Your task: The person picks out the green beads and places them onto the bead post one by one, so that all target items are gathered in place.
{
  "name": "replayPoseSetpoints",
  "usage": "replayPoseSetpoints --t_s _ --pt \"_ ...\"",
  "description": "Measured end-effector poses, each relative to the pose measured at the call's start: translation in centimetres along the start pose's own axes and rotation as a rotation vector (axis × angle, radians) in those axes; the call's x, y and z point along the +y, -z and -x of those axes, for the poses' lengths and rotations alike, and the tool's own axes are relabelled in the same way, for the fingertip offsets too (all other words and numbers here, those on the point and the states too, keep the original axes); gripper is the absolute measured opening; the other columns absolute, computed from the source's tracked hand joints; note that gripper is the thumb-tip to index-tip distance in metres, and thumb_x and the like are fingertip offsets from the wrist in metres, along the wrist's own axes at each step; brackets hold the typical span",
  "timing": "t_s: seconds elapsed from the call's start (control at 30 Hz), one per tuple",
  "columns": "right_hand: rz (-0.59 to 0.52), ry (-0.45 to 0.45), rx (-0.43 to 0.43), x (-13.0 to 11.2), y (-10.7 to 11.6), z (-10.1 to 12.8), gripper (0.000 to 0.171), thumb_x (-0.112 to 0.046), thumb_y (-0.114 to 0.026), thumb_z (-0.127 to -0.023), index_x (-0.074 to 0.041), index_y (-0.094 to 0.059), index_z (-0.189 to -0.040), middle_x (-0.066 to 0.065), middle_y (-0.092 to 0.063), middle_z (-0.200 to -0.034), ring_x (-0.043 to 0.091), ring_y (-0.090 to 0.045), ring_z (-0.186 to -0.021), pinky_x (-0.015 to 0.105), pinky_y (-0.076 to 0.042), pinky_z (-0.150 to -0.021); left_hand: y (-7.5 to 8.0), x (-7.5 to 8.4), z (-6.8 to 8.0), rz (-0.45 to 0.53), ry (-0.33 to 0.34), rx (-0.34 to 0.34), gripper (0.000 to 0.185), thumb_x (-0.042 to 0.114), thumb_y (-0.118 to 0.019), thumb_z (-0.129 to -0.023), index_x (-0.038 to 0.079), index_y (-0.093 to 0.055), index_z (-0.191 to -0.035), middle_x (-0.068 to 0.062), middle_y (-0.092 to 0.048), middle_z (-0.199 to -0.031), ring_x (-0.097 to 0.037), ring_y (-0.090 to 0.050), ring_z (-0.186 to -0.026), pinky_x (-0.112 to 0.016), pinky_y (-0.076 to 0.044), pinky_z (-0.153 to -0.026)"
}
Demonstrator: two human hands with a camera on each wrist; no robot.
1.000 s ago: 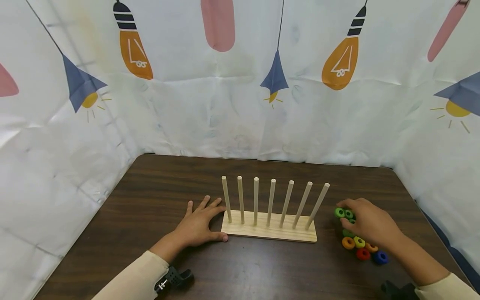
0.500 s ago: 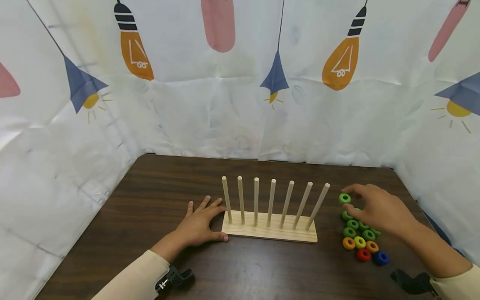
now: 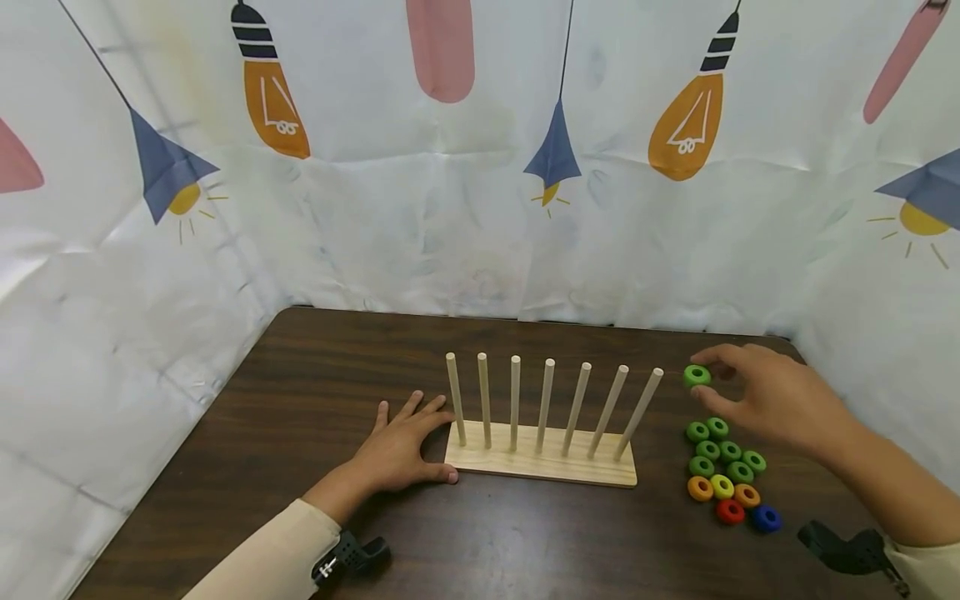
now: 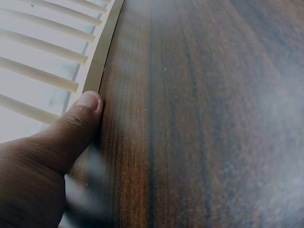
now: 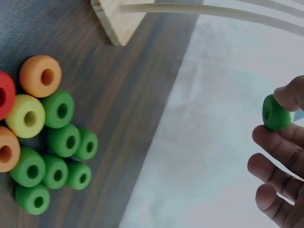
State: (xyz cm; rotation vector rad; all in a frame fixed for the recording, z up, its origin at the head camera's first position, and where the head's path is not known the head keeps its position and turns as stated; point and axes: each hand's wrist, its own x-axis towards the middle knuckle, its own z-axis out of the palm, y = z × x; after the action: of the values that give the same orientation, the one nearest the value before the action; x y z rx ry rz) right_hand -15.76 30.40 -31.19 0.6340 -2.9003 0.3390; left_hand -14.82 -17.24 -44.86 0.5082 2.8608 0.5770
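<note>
Fingers of the right hand pinch a small green wooden ring bead between thumb and fingertips, lifted clear of the dark brown wooden tabletop. The bead hangs in the air just to the right of the pale wooden peg board, near the top of its rightmost peg, apart from it and not touching.

Left of the board, the left hand lies flat on the tabletop with its fingers straight and spread, holding nothing; the thumb presses against the left end of the board's base, as the left wrist view shows.

Seven plain round pegs stand in a row on the board, all bare. To the right of the board, below the raised bead, a cluster of loose wooden ring beads lies on the tabletop: several green ones nearest the far side, then an orange one, a yellow one and another orange, with a red one and a blue one closest to the person. Behind the board, a white cloth backdrop printed with lamps and bulbs rises around the tabletop's edges
</note>
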Motion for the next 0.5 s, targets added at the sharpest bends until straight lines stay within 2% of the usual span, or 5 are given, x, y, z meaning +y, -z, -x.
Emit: replayPoseSetpoints --t_s 0.13,0.37,0.5 --pt "0.007 0.021 0.034 -0.5 0.8 -0.3 0.036 -0.030 -0.081 -0.089 -0.015 -0.070 -0.120 0.002 -0.071 -0.101 0.024 -0.067 -0.088 0.045 -0.054 -0.063 0.0 0.0 0.0 0.000 -0.001 0.001 0.087 0.066 -0.080 -0.077 0.026 -0.053 -0.150 -0.003 -0.030 -0.166 -0.035 -0.011 -0.156 -0.074 0.006 -0.114" --pt "0.015 0.044 0.061 -1.2 1.8 -0.7 0.036 -0.031 -0.082 -0.088 -0.015 -0.071 -0.118 0.002 -0.071 -0.099 0.023 -0.068 -0.085 0.039 -0.051 -0.059 0.0 0.1 0.1 -0.003 0.001 0.004 0.087 0.065 -0.081 -0.077 0.025 -0.054 -0.149 -0.004 -0.030 -0.166 -0.036 -0.012 -0.155 -0.074 0.005 -0.114" --pt "0.013 0.058 0.072 -1.5 2.3 -0.9 0.034 -0.031 -0.082 -0.088 -0.015 -0.071 -0.117 0.003 -0.072 -0.100 0.024 -0.069 -0.085 0.041 -0.053 -0.059 -0.1 0.0 0.1 -0.015 0.004 0.005 0.088 0.067 -0.080 -0.076 0.026 -0.054 -0.150 -0.002 -0.030 -0.166 -0.035 -0.012 -0.155 -0.073 0.004 -0.115"
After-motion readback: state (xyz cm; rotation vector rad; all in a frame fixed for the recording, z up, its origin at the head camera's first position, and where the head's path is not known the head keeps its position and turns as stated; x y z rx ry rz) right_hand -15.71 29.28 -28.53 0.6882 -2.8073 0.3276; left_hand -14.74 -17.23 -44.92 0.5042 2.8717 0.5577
